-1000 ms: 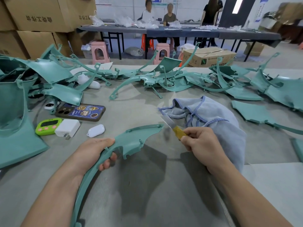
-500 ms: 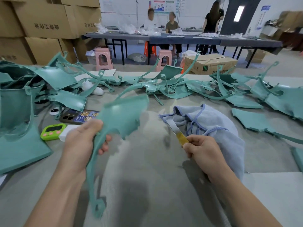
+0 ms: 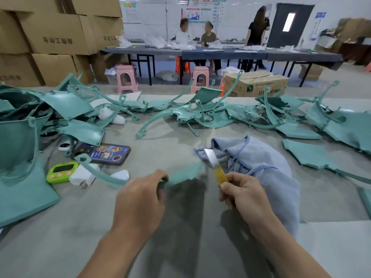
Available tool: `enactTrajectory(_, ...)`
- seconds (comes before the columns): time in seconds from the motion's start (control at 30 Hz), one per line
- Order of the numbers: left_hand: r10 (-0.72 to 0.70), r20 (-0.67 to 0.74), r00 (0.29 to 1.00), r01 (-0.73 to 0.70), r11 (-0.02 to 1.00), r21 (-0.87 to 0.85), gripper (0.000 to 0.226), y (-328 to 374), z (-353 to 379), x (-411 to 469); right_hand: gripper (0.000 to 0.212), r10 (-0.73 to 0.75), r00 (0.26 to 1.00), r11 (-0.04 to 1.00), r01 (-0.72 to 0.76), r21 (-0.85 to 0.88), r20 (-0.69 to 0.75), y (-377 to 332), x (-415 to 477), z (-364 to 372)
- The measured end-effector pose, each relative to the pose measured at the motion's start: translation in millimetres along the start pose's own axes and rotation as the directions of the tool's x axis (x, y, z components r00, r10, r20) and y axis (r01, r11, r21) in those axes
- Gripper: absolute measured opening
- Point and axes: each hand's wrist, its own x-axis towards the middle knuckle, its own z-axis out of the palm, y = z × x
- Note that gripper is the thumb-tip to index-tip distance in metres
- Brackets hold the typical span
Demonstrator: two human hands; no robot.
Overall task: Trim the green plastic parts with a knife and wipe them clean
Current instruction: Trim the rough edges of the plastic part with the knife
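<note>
The left hand (image 3: 140, 199) was clenched round the narrow middle of one green plastic part (image 3: 182, 173), lifted off the grey surface (image 3: 180, 247). Its thin curved arm ran out toward ten o'clock, and its broad end pointed toward three o'clock, at the knife (image 3: 214, 165). That end was motion-blurred, so I could not tell whether it touched the blade. Gripping the middle probably put the wide edge where the blade could reach it.

The right hand (image 3: 243, 195) pinched the yellow handle low down. The short steel blade stood up toward eleven o'clock, just beside the part's broad tip, a hold that looked suited to short, controlled scraping.

The blue-grey cloth (image 3: 267, 167) lay bunched at one o'clock from the right hand, seemingly parked close for the wipe afterwards. More green parts (image 3: 200, 115) were heaped across the far surface from nine to three o'clock, within arm's reach.

A phone (image 3: 108, 154), a green timer (image 3: 61, 171) and a white charger (image 3: 83, 175) sat at ten o'clock from the left hand, under the part's arm.
</note>
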Motion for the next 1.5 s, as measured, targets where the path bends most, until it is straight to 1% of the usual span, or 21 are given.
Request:
enactTrajectory(0.1,0.006,0.08,0.997,-0.006,1.0,0.001,0.045,-0.7,7.4,-2.4,0.023,-0.03,0.997,0.999,0.031,-0.014,0.073,0.1,-2.8,6.1)
enactTrajectory(0.2,-0.039,0.038,0.999,0.042,0.997,-0.061,0.034,-2.6,13.7,-1.4,0.014,-0.058,0.973,0.996,0.04,0.085,0.223,-1.2,-8.8,10.0)
enactTrajectory(0.3,-0.066,-0.011,0.998,0.064,0.992,-0.11,0.028,-4.0,18.5,0.4,0.01,-0.057,0.949,0.998,0.044,0.049,0.311,2.0,-11.7,16.9)
enactTrajectory(0.4,-0.061,-0.032,0.998,0.057,0.992,-0.116,0.021,-4.7,18.2,0.5,0.019,-0.005,0.994,0.997,0.013,-0.07,0.111,12.5,1.3,20.5)
enactTrajectory(0.47,-0.062,-0.032,0.998,0.058,0.992,-0.116,0.019,-5.9,17.3,0.1,0.019,-0.043,0.997,0.968,0.024,-0.248,-0.071,14.1,10.7,17.1)
enactTrajectory(0.5,-0.06,-0.032,0.998,0.055,0.991,-0.12,0.02,-6.3,17.2,-0.5,0.019,-0.076,0.991,0.966,0.046,-0.254,-0.109,14.0,13.3,14.6)
enactTrajectory(0.57,-0.056,-0.024,0.998,0.052,0.989,-0.136,0.022,-6.5,17.3,-1.7,0.016,-0.138,0.99,0.988,0.138,-0.072,-0.005,12.0,10.1,12.2)
enactTrajectory(0.63,-0.054,-0.009,0.999,0.052,0.986,-0.158,0.023,-6.8,17.4,-2.3,0.009,-0.192,0.957,0.981,0.181,0.069,0.216,9.9,-0.1,16.0)
enactTrajectory(0.7,-0.046,0.001,0.999,0.045,0.983,-0.18,0.023,-8.5,17.0,-2.1,0.016,-0.172,0.936,0.985,0.173,0.023,0.308,12.2,-3.5,20.8)
enactTrajectory(0.8,-0.022,0.019,1.0,0.025,0.972,-0.235,0.022,-10.7,13.2,-2.2,0.017,-0.069,0.996,0.993,0.075,-0.095,0.062,18.8,12.6,20.7)
enactTrajectory(0.83,-0.008,0.027,1.0,0.015,0.967,-0.253,0.022,-10.2,11.3,-3.2,0.02,-0.031,0.999,0.995,0.029,-0.095,-0.026,19.5,17.7,19.1)
enactTrajectory(0.9,0.009,0.039,0.999,0.002,0.961,-0.277,0.022,-8.3,9.1,-5.2,0.024,-0.017,0.995,1.0,0.018,0.005,-0.097,16.5,20.4,15.7)
enactTrajectory(0.97,-0.001,0.039,0.999,0.013,0.957,-0.291,0.02,-8.1,10.0,-5.3,0.024,-0.107,0.994,0.985,0.111,0.131,-0.035,10.6,13.5,12.3)
enactTrajectory(1.07,-0.034,0.05,0.998,0.049,0.945,-0.325,0.018,-8.2,9.6,-4.5,0.011,-0.235,0.943,0.961,0.188,0.204,0.236,3.1,-4.5,12.9)
enactTrajectory(1.13,-0.037,0.044,0.998,0.05,0.935,-0.35,0.023,-5.9,6.4,-4.8,0.012,-0.194,0.928,0.98,0.167,0.11,0.319,2.8,-8.3,16.4)
enactTrajectory(1.2,-0.045,0.028,0.999,0.052,0.931,-0.362,0.023,-4.9,3.0,-4.6,0.014,-0.093,0.983,0.996,0.089,0.029,0.158,8.0,0.8,16.0)
enactTrajectory(1.27,-0.067,0.001,0.998,0.063,0.93,-0.362,0.013,-7.0,-1.5,-3.8,0.017,0.017,0.998,1.0,-0.018,-0.009,-0.055,9.2,11.0,10.5)
enactTrajectory(1.33,-0.082,-0.011,0.997,0.073,0.936,-0.345,0.017,-11.1,-4.2,-3.6,0.025,0.072,0.992,0.997,-0.068,0.041,-0.101,4.6,13.7,6.3)
enactTrajectory(1.4,-0.086,0.028,0.996,0.09,0.932,-0.35,0.026,-11.9,-4.7,-2.1,0.034,0.129,0.991,0.972,-0.122,0.199,-0.021,-1.9,9.5,4.9)
enactTrajectory(1.43,-0.064,0.049,0.997,0.078,0.929,-0.361,0.033,-10.4,-5.6,-1.5,0.037,0.181,0.982,0.927,-0.188,0.323,0.054,-5.5,5.8,5.0)
enactTrajectory(1.5,0.071,0.039,0.997,-0.05,0.92,-0.389,0.047,-7.3,-6.1,-1.4,0.03,0.276,0.939,0.783,-0.342,0.519,0.203,-9.7,0.6,2.8)
